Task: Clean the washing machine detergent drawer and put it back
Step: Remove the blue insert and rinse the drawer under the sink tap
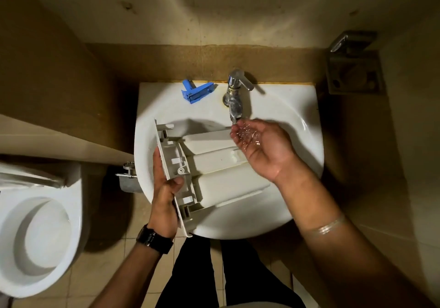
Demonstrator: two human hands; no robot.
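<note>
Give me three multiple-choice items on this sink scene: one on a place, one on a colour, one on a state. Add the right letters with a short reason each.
1. Where does the small loose plastic part lie?
A. On the toilet lid
B. On the sink's back ledge, left of the tap
C. Inside the drawer

2. What colour is that part?
A. Blue
B. Red
C. Green

3. What is the right hand doing?
A. Gripping the tap lever
B. Holding a sponge
C. Cupped open under the spout, catching water

Key: 1 B, the plastic part rests on the sink rim beside the tap. 2 A, it is plainly blue. 3 C, the right hand lies palm up with water in it, while the left hand grips the detergent drawer by its front panel.
</note>
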